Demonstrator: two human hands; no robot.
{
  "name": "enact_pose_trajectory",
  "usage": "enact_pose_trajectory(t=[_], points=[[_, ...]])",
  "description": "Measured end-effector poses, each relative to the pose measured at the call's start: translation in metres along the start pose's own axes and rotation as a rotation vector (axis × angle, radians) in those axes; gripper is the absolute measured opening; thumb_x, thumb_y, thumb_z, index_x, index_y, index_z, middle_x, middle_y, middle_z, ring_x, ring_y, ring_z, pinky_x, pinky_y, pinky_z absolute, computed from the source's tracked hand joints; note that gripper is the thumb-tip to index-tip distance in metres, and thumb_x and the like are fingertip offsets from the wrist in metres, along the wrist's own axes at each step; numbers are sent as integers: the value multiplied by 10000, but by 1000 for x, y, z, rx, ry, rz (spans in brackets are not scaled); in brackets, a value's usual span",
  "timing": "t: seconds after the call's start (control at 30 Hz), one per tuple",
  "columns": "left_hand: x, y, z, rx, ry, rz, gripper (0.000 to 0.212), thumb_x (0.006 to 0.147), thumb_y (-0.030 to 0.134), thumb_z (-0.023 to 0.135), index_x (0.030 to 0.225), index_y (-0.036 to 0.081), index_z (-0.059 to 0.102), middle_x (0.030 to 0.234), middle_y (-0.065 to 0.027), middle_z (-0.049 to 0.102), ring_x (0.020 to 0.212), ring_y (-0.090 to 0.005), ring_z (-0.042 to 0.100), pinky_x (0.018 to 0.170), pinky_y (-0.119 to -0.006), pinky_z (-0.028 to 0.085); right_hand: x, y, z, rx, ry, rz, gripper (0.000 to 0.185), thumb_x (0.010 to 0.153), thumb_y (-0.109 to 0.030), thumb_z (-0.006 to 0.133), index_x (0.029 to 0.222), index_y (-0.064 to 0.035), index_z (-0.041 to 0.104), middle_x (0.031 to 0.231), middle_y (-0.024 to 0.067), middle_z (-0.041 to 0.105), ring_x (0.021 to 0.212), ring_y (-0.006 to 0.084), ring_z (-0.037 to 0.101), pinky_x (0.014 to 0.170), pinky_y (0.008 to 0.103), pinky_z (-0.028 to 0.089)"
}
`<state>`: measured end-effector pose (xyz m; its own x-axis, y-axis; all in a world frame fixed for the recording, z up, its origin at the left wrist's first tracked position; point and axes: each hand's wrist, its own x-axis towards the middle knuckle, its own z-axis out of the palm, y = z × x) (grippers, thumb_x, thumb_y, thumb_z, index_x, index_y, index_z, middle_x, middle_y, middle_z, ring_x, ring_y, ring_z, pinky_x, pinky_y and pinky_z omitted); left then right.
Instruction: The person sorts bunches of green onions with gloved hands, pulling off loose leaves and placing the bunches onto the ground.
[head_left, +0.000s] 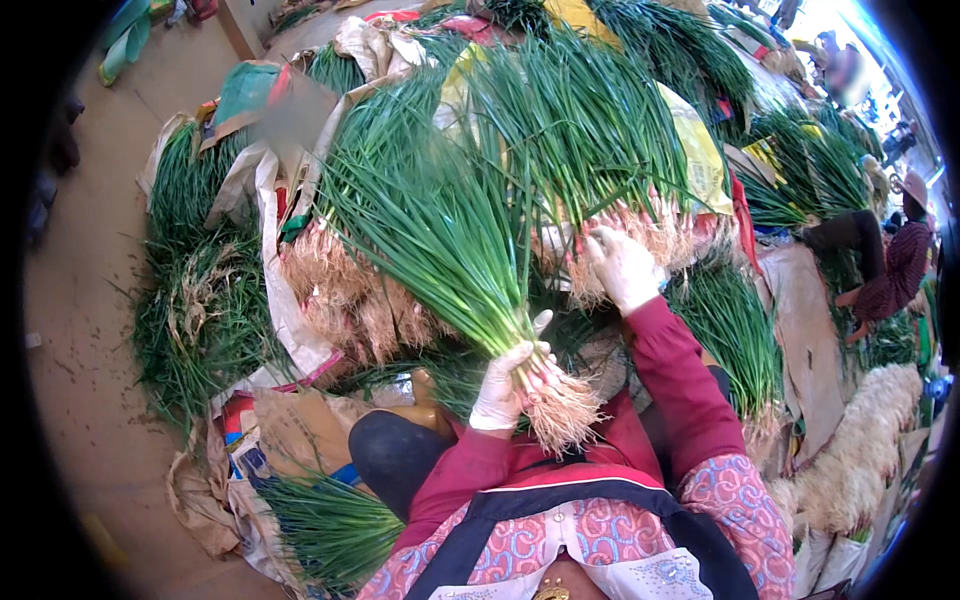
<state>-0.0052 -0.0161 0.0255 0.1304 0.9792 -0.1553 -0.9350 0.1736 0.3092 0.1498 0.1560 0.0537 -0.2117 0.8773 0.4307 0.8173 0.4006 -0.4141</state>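
My left hand (507, 386), in a white glove, is closed around the lower stems of a thick bunch of green onions (480, 289). The bunch slants up and left, its pinkish bulbs and pale roots hanging toward my lap. Up and to the right, my gloved right hand (621, 264) has its fingertips at the pink bulb ends of a loose pile of green onions (592, 142). Whether its fingers grip a stalk cannot be made out. Left of the held bunch, more onions lie with a mass of tangled roots (352, 300) facing me.
Leafy trimmings (202, 300) are heaped at the left beside a bare floor (82, 360). Another bunch (727, 330) lies by my right arm, and one (334, 525) by my left knee. Woven sacks (802, 330) lie around. A person (900, 255) sits at the far right.
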Motion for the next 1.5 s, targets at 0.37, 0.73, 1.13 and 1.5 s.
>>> enact_pose_trajectory(t=[0.37,0.73,1.13,1.5], points=[[3,-2,-7,-38,54,17,387,806,6,551,1179,25,446,1253,-159,496,1069,-253,566,851,-387,533,-30,-33,-45,397,-161,156,168,858,-212,594,902,-54,630,667,100,618,566,157,569,549,294,462],[9,-11,-20,50,64,-84,353,810,66,562,1152,42,477,1068,-168,583,921,-305,613,769,-433,536,-76,-43,-16,1023,-797,555,287,925,-302,503,867,-44,614,666,11,579,560,91,534,501,241,429],[5,-14,-27,48,146,-47,291,781,4,571,1059,57,503,904,-83,585,775,-207,619,665,-349,547,-104,-42,58,436,-233,291,329,910,-273,471,705,-31,560,614,148,568,564,305,567,563,404,435],[-1,-16,-25,197,108,-70,313,777,7,587,1077,39,504,929,-94,582,777,-245,618,614,-389,562,-64,-46,12,690,-504,330,346,850,-348,598,914,-12,652,660,55,628,576,134,579,570,277,464]])
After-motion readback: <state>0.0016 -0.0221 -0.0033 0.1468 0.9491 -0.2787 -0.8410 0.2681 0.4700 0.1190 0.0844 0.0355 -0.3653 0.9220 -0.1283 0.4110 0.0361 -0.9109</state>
